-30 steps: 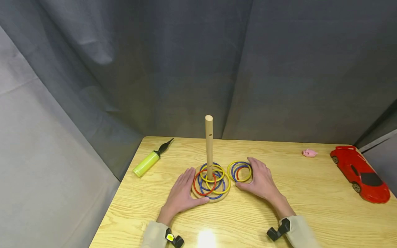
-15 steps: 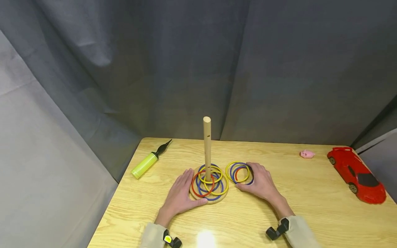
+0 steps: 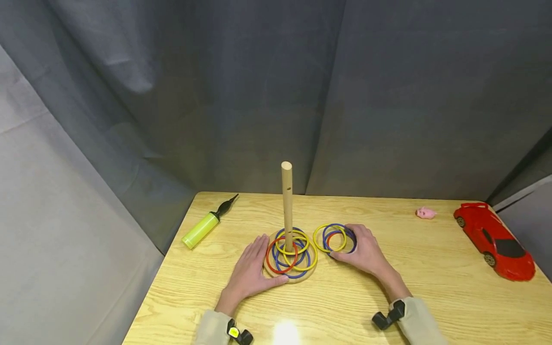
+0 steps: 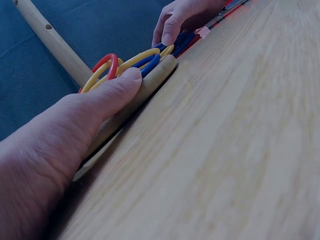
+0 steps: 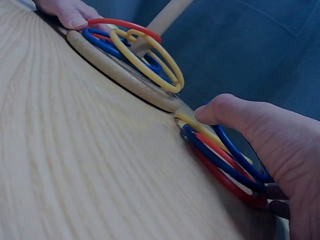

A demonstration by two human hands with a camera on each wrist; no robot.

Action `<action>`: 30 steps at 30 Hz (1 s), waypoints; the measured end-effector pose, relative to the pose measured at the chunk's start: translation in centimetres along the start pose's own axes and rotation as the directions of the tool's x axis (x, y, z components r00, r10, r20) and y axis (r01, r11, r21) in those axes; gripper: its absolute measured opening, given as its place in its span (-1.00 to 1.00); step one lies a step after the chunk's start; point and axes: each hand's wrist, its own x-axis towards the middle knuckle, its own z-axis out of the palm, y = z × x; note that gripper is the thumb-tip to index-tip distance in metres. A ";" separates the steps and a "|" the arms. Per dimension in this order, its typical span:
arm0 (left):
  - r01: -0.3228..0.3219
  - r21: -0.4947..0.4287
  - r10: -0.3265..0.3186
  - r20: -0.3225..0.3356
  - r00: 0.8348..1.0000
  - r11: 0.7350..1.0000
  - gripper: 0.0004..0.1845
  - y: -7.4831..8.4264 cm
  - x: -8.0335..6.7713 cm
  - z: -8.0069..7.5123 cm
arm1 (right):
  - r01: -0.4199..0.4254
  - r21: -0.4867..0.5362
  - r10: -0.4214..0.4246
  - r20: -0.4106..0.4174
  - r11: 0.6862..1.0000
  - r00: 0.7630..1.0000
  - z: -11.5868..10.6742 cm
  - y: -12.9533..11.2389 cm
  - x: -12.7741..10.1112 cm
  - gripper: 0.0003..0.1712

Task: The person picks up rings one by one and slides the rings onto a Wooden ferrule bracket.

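A wooden peg (image 3: 287, 206) rises from a round wooden base (image 3: 268, 274), with several red, blue and yellow rings lying loosely around it. My left hand (image 3: 247, 278) rests against the base's left and near rim, fingers and thumb spread along it. Right of the base is a small pile of rings, including a yellow ring (image 3: 316, 233) and a red ring (image 5: 242, 195). My right hand (image 3: 366, 251) pinches a blue ring (image 5: 239, 157) between thumb and fingers, tilted up from the pile. In the right wrist view, its fingertips are partly hidden behind the rings.
A lime-green hand pump (image 3: 201, 231) with a black nozzle lies at the table's left. Toward the right are a small pink toy pig (image 3: 425, 213) and a red toy car (image 3: 496, 242). A grey curtain (image 3: 241, 96) hangs behind the wooden table (image 3: 327, 311).
My right hand has shifted slightly right, drawing a blue ring with it and offsetting it from the pile. The left hand stays at the base. The whole head view has drifted slightly.
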 end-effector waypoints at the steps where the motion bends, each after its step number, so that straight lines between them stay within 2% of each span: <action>1: 0.003 0.001 -0.003 0.005 1.000 1.000 0.41 0.0 0.0 0.0 | -0.004 0.001 0.004 0.002 1.000 1.000 -0.2 0.0 0.0 0.15; 11: -0.002 0.001 0.002 0.001 1.000 1.000 0.42 0.1 0.3 0.1 | -0.046 -0.014 0.046 0.007 0.999 0.999 -2.1 0.3 0.2 0.17; 22: 0.018 0.003 -0.018 0.009 1.000 1.000 0.42 0.1 -0.2 0.1 | -0.022 -0.011 0.022 0.002 1.000 1.000 -2.3 -0.1 0.2 0.12; 30: -0.002 -0.009 0.002 -0.015 1.000 1.000 0.41 -0.1 -0.2 0.0 | -0.002 0.031 0.003 -0.027 1.000 1.000 -2.5 -0.6 0.4 0.06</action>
